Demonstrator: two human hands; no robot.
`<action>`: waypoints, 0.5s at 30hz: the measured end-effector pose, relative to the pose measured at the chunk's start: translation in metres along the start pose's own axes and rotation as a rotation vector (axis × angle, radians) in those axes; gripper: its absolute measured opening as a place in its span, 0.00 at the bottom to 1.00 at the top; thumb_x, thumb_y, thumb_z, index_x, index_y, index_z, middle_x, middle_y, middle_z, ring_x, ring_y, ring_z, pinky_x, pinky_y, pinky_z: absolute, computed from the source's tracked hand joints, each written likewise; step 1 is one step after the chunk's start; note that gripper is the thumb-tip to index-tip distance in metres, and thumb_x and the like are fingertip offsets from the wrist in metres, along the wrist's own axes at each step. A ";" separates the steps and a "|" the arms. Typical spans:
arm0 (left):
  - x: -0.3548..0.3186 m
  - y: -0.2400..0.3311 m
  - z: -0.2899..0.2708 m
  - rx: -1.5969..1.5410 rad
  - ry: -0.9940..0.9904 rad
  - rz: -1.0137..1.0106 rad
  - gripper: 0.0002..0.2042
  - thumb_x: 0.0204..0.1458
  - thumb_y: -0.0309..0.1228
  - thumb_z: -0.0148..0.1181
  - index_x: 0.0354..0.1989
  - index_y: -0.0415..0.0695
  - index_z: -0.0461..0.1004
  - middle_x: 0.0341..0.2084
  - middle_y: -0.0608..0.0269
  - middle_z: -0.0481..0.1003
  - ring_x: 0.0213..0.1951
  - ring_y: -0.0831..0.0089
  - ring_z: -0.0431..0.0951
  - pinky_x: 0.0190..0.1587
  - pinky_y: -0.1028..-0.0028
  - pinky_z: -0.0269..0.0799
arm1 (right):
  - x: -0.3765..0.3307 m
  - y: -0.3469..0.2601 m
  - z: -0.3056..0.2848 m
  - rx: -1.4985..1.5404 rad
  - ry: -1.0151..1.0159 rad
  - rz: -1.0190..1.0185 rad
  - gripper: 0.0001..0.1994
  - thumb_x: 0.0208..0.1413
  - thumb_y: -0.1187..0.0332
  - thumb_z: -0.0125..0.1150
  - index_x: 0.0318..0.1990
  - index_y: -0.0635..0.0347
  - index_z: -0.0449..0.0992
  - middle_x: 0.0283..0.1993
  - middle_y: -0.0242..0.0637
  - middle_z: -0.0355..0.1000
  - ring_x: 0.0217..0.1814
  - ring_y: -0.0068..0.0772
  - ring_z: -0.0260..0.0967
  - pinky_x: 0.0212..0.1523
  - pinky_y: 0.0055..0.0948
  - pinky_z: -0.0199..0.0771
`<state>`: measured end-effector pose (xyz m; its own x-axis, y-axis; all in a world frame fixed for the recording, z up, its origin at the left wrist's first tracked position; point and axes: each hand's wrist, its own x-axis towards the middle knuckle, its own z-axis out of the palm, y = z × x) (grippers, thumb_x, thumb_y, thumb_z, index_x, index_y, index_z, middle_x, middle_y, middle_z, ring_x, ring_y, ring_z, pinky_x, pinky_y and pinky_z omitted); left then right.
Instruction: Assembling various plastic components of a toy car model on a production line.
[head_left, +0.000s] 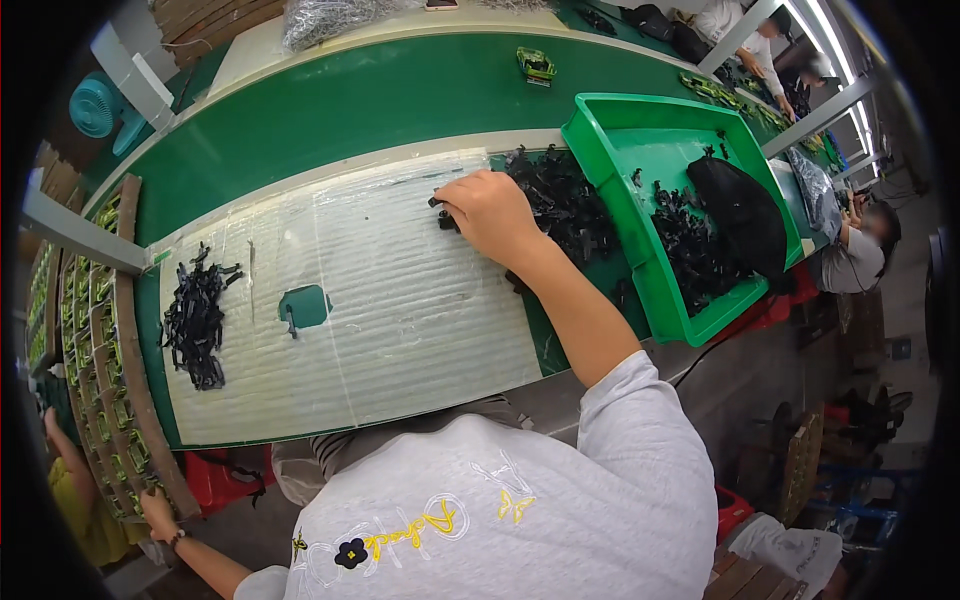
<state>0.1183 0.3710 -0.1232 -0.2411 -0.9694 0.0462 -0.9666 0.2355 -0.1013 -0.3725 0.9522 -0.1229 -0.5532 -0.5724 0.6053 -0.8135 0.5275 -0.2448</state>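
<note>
1. Head view, right hand [492,215]: reached forward over the workbench, knuckles up, fingers curled down and pinched on a small black plastic part [441,208] at the fingertips, over the far right edge of the clear ribbed plastic sheet [400,300].
2. Right forearm bare, stretched straight from a grey sleeve at lower right, crossing the sheet's right edge.
3. Just beside the hand, to its right: a heap of black plastic parts [565,205] on the green table [350,110], touching the green plastic bin [620,140].
4. Inside the bin: more black parts [690,250] and a black bag [745,215].
5. Far left of the sheet: a separate pile of black strips [197,315], well apart from the hand.
6. Mid-sheet: a cut-out hole [305,305] showing green beneath.
7. Hidden: left hand out of view, possibly below the torso; cannot tell its grip.
8. Fingertips blocked by the back of the hand, so exact shape of the pinched part unclear.
9. Lower left: another person's hand [160,512] on a rack of green pieces [100,380].
</note>
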 end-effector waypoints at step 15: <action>-0.054 0.061 -0.078 0.029 0.220 -0.392 0.18 0.48 0.33 0.46 0.49 0.42 0.68 0.46 0.50 0.72 0.47 0.50 0.71 0.45 0.55 0.67 | 0.005 -0.003 -0.016 0.011 0.044 0.071 0.07 0.45 0.76 0.61 0.34 0.61 0.77 0.34 0.40 0.75 0.38 0.41 0.71 0.40 0.34 0.68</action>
<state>0.0653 0.4428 -0.0540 0.1271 -0.9465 0.2965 -0.9864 -0.1519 -0.0620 -0.3704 0.9579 -0.1071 -0.6018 -0.5053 0.6185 -0.7743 0.5590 -0.2967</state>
